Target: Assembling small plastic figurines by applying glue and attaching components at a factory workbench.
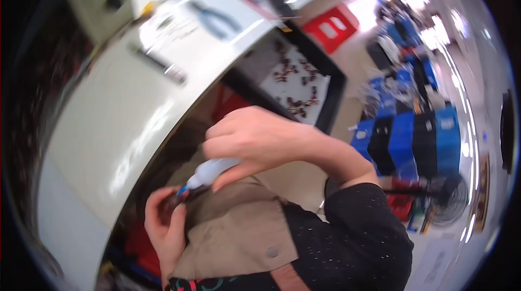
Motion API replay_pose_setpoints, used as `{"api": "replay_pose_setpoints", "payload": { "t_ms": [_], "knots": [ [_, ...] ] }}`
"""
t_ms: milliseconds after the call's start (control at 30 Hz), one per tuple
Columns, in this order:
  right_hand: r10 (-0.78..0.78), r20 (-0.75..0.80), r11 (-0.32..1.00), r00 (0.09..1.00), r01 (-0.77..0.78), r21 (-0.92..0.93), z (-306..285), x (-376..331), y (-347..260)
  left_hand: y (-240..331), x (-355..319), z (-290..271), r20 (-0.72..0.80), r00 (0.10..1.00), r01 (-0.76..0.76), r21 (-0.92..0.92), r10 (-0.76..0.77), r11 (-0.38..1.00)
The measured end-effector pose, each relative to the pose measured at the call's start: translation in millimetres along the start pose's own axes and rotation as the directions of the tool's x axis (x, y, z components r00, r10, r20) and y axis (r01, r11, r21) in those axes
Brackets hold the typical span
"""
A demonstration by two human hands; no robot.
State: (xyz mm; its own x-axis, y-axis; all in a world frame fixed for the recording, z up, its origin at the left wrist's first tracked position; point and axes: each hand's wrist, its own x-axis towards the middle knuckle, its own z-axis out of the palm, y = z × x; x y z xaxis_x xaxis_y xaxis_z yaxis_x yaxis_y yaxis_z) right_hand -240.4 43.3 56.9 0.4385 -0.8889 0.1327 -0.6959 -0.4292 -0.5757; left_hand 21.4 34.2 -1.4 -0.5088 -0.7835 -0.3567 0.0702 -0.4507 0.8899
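Observation:
My right hand (255,138) is wrapped round a small translucent white squeeze bottle (213,170), which tilts down to the left. Its blue nozzle tip (182,189) points at a small dark reddish-brown part (172,204) pinched in my left hand (165,226). The tip is at the part or just above it; I cannot tell whether they touch. My fingers hide most of the part, so its exact kind does not show. Both hands are in front of the brown apron (233,231), beside the table edge.
The white table (119,122) curves along the left, with blue-handled pliers (214,21) and a dark, silver-ended tool (157,64) on it. Beyond my right hand, a black tray (337,93) holds many small dark parts. Blue and black bins (401,139) and a fan (449,198) stand to the right.

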Motion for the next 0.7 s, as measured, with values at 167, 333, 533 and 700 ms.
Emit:
{"api": "replay_pose_setpoints", "payload": {
  "t_ms": [167, 333, 533, 700],
  "knots": [
    [0.127, -0.039, 0.969, 0.991, -0.115, 0.217, 8.7, -21.1, 0.3, -16.7, 3.1, -5.3, 0.012, 0.998, -0.056, 0.010, 0.056, 0.998],
    [0.340, -0.048, 0.826, 0.939, -0.274, 0.492, -16.8, -21.4, 3.2, -6.0, 5.1, -2.6, 0.006, 0.990, -0.141, 0.052, 0.141, 0.989],
    [0.462, -0.221, 0.660, 0.859, -0.167, 0.732, -38.8, -15.3, 15.1, 15.3, 4.0, 3.8, 0.075, 0.986, -0.154, 0.049, 0.150, 0.987],
    [0.486, -0.364, 0.679, 0.794, -0.081, 0.730, -59.7, -20.7, 41.7, 17.6, 9.8, 16.0, 0.104, 0.987, -0.140, 0.196, 0.122, 0.971]
  ]
}}
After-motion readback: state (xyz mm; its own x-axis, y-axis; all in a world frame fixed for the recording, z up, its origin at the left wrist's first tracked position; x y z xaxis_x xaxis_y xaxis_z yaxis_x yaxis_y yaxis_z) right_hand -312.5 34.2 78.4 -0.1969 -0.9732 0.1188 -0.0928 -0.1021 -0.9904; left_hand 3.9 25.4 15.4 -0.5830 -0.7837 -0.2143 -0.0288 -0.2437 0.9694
